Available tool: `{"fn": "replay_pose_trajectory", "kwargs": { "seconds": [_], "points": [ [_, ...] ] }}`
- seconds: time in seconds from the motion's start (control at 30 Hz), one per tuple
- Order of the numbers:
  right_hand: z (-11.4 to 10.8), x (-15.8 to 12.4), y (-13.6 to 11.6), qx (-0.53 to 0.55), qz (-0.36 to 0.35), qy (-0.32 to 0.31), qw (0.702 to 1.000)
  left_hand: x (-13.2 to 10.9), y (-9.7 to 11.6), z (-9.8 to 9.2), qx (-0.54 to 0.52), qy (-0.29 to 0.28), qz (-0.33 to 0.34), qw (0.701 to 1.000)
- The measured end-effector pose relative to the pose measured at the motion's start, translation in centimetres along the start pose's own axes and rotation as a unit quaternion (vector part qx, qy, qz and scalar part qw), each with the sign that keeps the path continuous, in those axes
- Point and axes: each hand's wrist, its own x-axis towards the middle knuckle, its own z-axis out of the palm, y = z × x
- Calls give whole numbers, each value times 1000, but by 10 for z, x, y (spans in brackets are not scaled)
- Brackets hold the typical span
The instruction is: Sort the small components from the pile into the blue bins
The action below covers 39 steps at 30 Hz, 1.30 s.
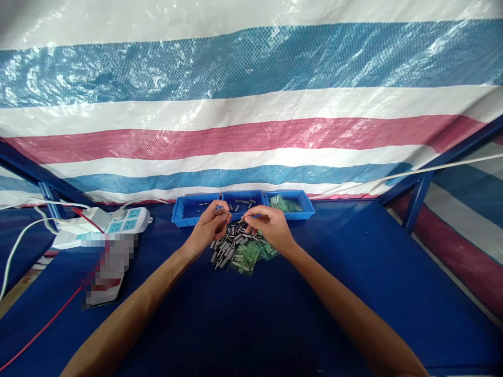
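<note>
My left hand point(212, 224) is closed in a pinch above the pile, its fingertips near the middle bin; what they hold is too small to make out. Close beside it, my right hand point(271, 225) pinches a tiny thin piece that I cannot name. Under both hands lies a heap of small dark cylindrical parts point(223, 254), some with thin metal pins. Green-tinted small plastic bags point(247, 257) lie against the heap's right side. Behind the hands stand a left blue bin point(183, 212) with a few thin pieces, a middle bin point(257, 195) with dark cylinders, and a right bin point(308, 208) with green bags.
A white power strip point(135, 221) with plugs and cables stands at the left, with a blurred-out phone-like object point(104, 293) in front of it. A red cable point(51, 327) crosses the blue table point(353, 314). Striped tarp point(251, 136) hangs behind, between blue metal frame bars point(420, 199).
</note>
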Motion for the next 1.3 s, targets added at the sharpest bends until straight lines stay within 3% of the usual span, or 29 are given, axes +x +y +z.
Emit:
{"fn": "replay_pose_trajectory", "kwargs": {
  "seconds": [0.27, 0.67, 0.97, 1.3],
  "points": [
    [-1, 0, -1, -23, -3, -10, 1000, -3, -1, -1, 23, -4, 6, 1000],
    [-1, 0, 0, 0, -1, 5, 1000, -6, 3, -3, -29, -25, 5, 999],
    [0, 1, 3, 15, 0, -6, 1000, -3, -4, 4, 140, -22, 7, 990],
    [-1, -2, 2, 15, 21, -47, 999, -7, -7, 5, 304, -2, 92, 948]
  ]
}}
